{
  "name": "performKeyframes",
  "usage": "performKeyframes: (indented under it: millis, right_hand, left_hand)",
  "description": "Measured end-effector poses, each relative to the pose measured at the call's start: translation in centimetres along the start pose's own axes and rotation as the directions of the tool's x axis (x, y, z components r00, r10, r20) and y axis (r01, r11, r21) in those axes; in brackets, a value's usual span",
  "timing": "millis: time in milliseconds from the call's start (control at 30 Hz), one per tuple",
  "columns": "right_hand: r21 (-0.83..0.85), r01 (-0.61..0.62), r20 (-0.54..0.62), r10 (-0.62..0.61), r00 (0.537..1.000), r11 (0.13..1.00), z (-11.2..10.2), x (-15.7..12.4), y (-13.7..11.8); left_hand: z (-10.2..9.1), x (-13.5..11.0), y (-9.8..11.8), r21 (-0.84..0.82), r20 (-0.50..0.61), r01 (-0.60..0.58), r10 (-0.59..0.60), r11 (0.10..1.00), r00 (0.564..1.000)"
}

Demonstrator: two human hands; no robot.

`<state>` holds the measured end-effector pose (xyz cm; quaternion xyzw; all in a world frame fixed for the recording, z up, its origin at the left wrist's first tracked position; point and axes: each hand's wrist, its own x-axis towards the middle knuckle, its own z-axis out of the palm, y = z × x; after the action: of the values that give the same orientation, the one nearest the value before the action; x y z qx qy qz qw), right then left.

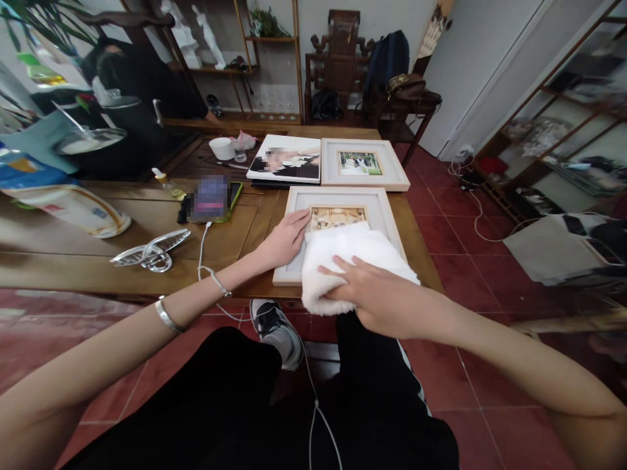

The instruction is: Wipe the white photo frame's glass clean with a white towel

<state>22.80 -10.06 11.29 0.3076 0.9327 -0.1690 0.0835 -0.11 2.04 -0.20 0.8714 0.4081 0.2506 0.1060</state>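
Observation:
A light wooden picture frame (pixel 281 273) lies at the near edge of the table, with a small photo (pixel 337 215) in its wide pale mat. My left hand (pixel 289 236) rests flat on the frame's left part, fingers stretched toward the photo and holding nothing. Over the frame's lower right lies a folded white towel (pixel 369 248), which hides that part and some of the photo. My right hand (pixel 365 287) grips the towel at its near side, thumb tucked under the fold and fingers spread on top.
Behind are a second frame (pixel 396 171) and a photo panel (pixel 289 171). To the left on the wooden table (pixel 247 225) are a phone (pixel 235 196), a clear hair claw (pixel 151 251), a dropper bottle (pixel 166 183), a white cup (pixel 222 149) and a white cable (pixel 202 251).

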Motion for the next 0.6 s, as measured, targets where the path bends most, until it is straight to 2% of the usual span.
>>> performKeyframes:
  millis: [133,300,400,467,600]
  right_hand:
    - [-0.041,-0.147,-0.102,0.142,0.985,0.988,0.9,2.6,3.7]
    - [-0.098,-0.326,-0.344,0.275,0.898,0.940,0.9,6.4,9.8]
    - [-0.079,-0.381,-0.406,0.319,0.856,0.921,0.3,8.2,11.4]
    - [-0.112,-0.364,-0.383,0.298,0.874,0.925,-0.1,8.9,11.4]
    - [-0.214,-0.245,-0.256,0.187,0.948,0.946,-0.2,8.7,9.4]
  left_hand:
    - [0.1,0.0,-0.1,0.010,0.005,-0.007,0.007,1.000,1.000]
    - [0.1,-0.1,-0.1,0.004,0.003,-0.006,0.006,1.000,1.000]
    - [0.0,-0.1,0.0,0.002,0.002,-0.004,0.004,1.000,1.000]
    - [-0.1,0.0,0.1,0.001,-0.003,-0.002,0.002,1.000,1.000]
    - [-0.2,0.0,0.3,-0.028,-0.025,-0.020,0.020,0.999,0.999]
